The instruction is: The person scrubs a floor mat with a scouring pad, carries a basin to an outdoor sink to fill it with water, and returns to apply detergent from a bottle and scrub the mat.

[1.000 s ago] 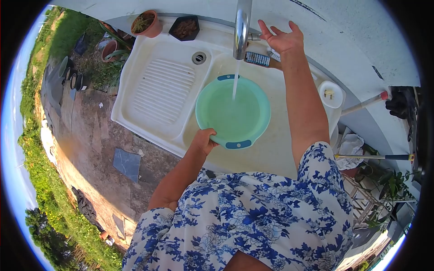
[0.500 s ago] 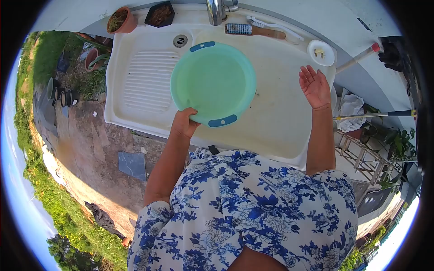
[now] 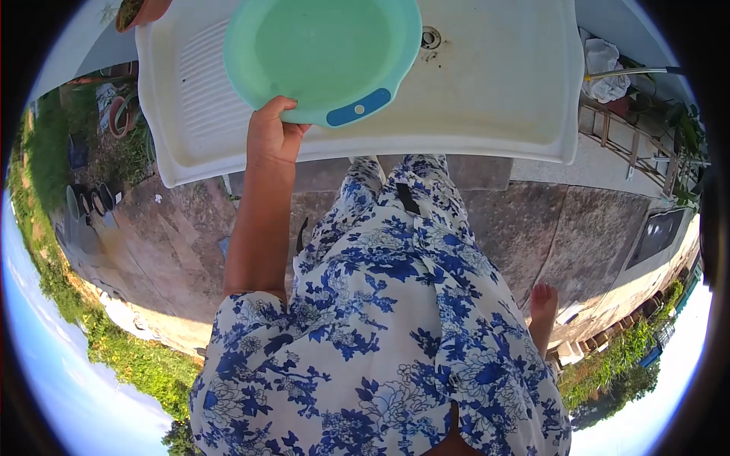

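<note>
Over the white sink (image 3: 502, 91), my left hand (image 3: 274, 137) clamps the rim of the green basin (image 3: 407, 42); my right hand (image 3: 543, 305) hangs apart, its grip unclear. Stiff, probably slippery, heavier if filled; the blue handle (image 3: 374, 100) should hold better.

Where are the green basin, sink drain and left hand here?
Green basin (image 3: 406, 47), head view: right side of the rim.
Sink drain (image 3: 430, 37), head view: its middle.
Left hand (image 3: 274, 134), head view: back of the hand.

Broad daylight out here; the green basin (image 3: 319, 47) and sink (image 3: 498, 95) sit in soft, even shade; full sun strikes the ground (image 3: 171, 327) beyond a curved shadow line; the sky (image 3: 654, 404) at lower right glares white; straight edges bow toward a black, rounded border.
</note>
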Available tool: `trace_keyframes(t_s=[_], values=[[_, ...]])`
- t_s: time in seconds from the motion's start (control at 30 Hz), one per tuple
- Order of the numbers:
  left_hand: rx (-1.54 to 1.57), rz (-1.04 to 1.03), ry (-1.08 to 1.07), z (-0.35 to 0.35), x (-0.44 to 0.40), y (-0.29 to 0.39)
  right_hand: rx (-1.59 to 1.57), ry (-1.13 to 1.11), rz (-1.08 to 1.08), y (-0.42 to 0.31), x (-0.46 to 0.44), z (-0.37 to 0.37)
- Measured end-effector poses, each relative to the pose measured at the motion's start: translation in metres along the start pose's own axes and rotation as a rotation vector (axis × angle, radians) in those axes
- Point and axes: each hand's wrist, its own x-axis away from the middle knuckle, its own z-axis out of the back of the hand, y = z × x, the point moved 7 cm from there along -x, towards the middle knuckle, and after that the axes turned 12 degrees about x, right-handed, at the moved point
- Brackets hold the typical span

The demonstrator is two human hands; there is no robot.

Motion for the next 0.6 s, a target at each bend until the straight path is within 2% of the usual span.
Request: trace_keyframes(t_s=[0.13,0.17,0.23,0.3,0.33,0.4,0.47,0.53,0.6], values=[[-0.094,-0.027,-0.064,0.015,-0.002,0.004,0.114,0.123,-0.215,0.123,0.089,0.082],[-0.105,-0.037,-0.075,0.010,0.005,0.003,0.136,0.207,-0.191,0.142,0.101,0.105],[-0.143,-0.020,-0.077,0.010,0.011,-0.002,0.172,0.263,-0.218,0.164,0.113,0.131],[-0.180,-0.005,-0.097,0.010,0.019,-0.008,0.200,0.312,-0.208,0.164,0.137,0.125],[-0.205,-0.003,-0.083,0.014,0.024,-0.012,0.165,0.262,-0.175,0.161,0.142,0.115],[-0.259,-0.013,-0.061,0.006,0.039,-0.025,0.216,0.307,-0.174,0.172,0.113,0.126],[-0.298,-0.022,-0.045,-0.002,0.064,-0.046,0.364,0.269,-0.154,0.162,0.103,0.106],[-0.307,-0.001,-0.079,-0.009,0.089,-0.077,0.541,0.098,-0.065,0.174,0.067,0.120],[-0.317,0.030,-0.121,-0.018,0.116,-0.113,0.725,0.018,0.065,0.194,0.031,0.143]])
